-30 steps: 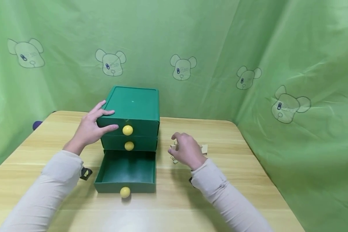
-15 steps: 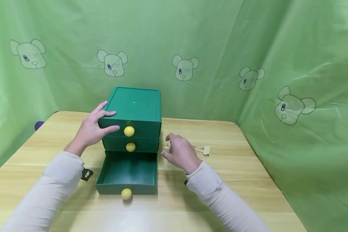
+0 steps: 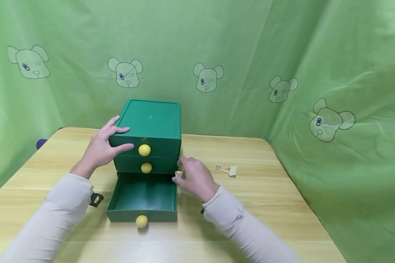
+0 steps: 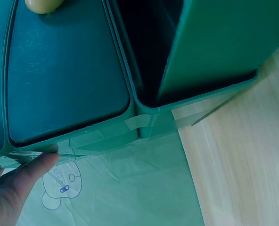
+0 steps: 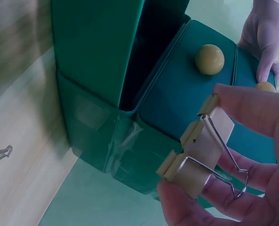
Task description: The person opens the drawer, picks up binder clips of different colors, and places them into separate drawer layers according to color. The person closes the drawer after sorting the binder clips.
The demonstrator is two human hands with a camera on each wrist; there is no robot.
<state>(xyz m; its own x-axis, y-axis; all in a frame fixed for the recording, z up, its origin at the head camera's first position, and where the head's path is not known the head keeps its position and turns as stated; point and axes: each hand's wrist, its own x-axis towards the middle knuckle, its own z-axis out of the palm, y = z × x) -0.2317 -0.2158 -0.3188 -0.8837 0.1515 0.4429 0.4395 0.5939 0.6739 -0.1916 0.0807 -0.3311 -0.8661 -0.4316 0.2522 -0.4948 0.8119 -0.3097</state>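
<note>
A green three-drawer cabinet with round yellow knobs stands on the table; its bottom drawer is pulled out, its two upper drawers pushed in. My left hand rests on the cabinet's upper left front corner, fingers spread over the top and thumb along the front. Between thumb and fingertips, my right hand pinches a gold binder clip by its ends, wire handles toward the palm. That hand is at the right side of the cabinet, beside the bottom drawer's back right edge.
Another binder clip lies on the wooden table to the right of my right hand. Green curtains with printed bear heads hang behind and at the sides. A purple round object shows past the table's left edge.
My right hand has moved left with the binder clip, from beside the other clip to the cabinet's right side. The left hand stays on the cabinet corner.
</note>
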